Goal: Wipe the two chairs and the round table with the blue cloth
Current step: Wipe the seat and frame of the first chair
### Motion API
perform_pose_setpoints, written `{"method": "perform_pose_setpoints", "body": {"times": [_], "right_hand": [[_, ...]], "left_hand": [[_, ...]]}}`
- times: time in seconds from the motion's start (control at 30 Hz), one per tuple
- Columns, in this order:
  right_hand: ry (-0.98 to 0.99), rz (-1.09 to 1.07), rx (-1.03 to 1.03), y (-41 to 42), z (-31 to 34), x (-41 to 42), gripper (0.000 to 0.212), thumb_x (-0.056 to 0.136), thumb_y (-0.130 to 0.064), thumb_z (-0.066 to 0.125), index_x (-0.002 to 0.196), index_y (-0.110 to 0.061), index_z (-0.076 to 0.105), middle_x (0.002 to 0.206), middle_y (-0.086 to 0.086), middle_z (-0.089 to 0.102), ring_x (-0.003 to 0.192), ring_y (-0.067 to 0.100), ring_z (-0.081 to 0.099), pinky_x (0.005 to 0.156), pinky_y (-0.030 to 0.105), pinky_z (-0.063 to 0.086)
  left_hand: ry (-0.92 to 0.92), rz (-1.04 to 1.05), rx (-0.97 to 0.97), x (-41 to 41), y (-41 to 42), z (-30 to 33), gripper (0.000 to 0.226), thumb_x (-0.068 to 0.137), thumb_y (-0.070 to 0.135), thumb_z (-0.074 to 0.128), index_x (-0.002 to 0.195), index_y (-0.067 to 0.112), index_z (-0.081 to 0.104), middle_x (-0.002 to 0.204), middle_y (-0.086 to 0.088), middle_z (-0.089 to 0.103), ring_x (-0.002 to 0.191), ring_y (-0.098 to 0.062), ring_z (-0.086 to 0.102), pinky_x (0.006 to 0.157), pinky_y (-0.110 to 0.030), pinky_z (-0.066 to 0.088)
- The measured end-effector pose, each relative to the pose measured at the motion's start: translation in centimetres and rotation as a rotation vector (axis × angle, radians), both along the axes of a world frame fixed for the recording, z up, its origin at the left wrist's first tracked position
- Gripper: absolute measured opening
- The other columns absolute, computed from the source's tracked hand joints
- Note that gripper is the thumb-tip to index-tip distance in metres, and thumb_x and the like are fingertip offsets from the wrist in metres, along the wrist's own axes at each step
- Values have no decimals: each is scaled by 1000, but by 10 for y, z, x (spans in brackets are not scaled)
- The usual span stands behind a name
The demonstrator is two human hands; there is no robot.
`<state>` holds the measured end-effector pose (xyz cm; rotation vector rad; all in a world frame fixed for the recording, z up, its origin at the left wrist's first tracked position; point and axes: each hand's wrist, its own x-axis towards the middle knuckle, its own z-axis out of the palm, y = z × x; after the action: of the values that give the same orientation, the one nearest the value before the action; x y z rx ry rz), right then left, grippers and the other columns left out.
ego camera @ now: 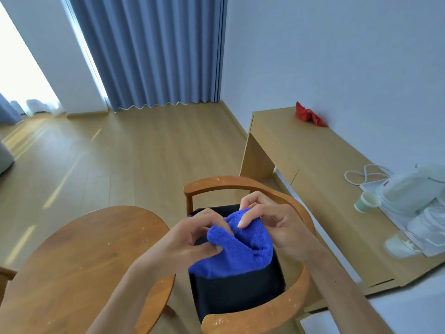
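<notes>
Blue cloth [243, 247]: bunched up, held over chair [243, 295] seat
L hand [192, 239]: fingers pinching cloth
R hand [272, 220]: gripping cloth too
Round table [79, 256]: just left of chair

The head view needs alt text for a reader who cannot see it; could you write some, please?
Both hands, left hand and right hand, hold a blue cloth above a wooden chair, beside a round table.

Both bare forearms are stretched forward and drawn together. The left hand [192, 239] is curled, a fold of the blue cloth [237, 249] pinched between thumb and fingertips. The right hand [269, 221] is bent at the wrist, its thumb laid over the cloth's upper edge, fingers curled behind.
</notes>
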<state>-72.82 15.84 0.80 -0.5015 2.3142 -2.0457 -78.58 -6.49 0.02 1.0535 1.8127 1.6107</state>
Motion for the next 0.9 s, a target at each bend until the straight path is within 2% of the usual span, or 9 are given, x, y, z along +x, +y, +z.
{"method": "perform_pose_setpoints", "body": {"times": [0.1, 0.27, 0.33, 0.43, 0.53, 0.6, 0.67, 0.8, 0.9], "right_hand": [[21, -30, -34, -4, 6, 2, 19, 86, -6, 64, 94, -20, 75, 102, 2, 55, 97, 20, 56, 85, 28, 49], [30, -90, -58, -4, 13, 13, 38, 84, 8, 64, 103, -24, 69, 96, -7, 61, 90, 14, 60, 81, 23, 49], [-27, -197, -40, -4, 10, 18, 34, 80, 4, 69, 101, -23, 64, 88, -6, 61, 84, 14, 61, 78, 24, 50], [-26, -383, 224, 2, 4, 21, 22, 81, -6, 71, 91, -25, 66, 87, -3, 67, 80, 22, 61, 70, 29, 53], [-191, -360, 249, 14, 0, 25, 22, 98, -10, 52, 103, -24, 69, 97, -9, 71, 93, 11, 65, 84, 26, 54], [-321, -296, 202, 21, -4, 31, 24, 101, -28, 44, 110, -29, 66, 102, -14, 70, 101, 7, 64, 88, 21, 52], [-305, -234, 364, 29, -7, 36, 29, 93, -41, 56, 120, -34, 58, 108, -19, 67, 104, 4, 62, 84, 17, 51], [-302, -220, 832, 43, -21, 41, 79, 78, -48, 72, 145, -36, 30, 133, -19, 45, 117, 1, 45, 100, 23, 41], [-165, -250, 943, 57, -43, 51, 52, 85, -38, 68, 130, -28, 44, 120, -13, 54, 104, 5, 51, 99, 24, 44]], "left_hand": [[158, 154, 50, 7, 8, 0, 19, 83, 19, 66, 101, 24, 62, 105, 4, 59, 102, -26, 57, 87, -32, 52], [100, 135, 68, 12, 15, -1, 46, 85, 12, 68, 127, 15, 49, 124, 8, 60, 120, -17, 55, 96, -25, 47], [1, 67, 58, 15, 17, -2, 46, 87, 9, 68, 129, 10, 48, 118, 6, 65, 113, -14, 60, 90, -21, 48], [-67, 130, 19, 17, 24, -11, 42, 84, 12, 67, 124, 10, 53, 109, 4, 69, 104, -13, 65, 83, -22, 52], [54, 225, -95, 13, 35, -27, 40, 84, 12, 72, 120, 19, 56, 101, 5, 71, 99, -12, 67, 85, -25, 54], [154, 274, -196, 11, 44, -36, 40, 83, 13, 73, 117, 26, 56, 95, 10, 69, 94, -5, 65, 82, -18, 50], [220, 315, -291, 11, 54, -42, 42, 83, 14, 71, 119, 28, 55, 94, 14, 66, 93, 2, 60, 80, -10, 45], [345, 281, -441, 17, 82, -50, 40, 85, 14, 66, 121, 26, 53, 98, 19, 59, 94, 4, 56, 79, -5, 41], [403, 218, -522, 28, 109, -60, 35, 87, 17, 64, 118, 26, 53, 100, 16, 55, 97, -2, 53, 85, -15, 42]]}}
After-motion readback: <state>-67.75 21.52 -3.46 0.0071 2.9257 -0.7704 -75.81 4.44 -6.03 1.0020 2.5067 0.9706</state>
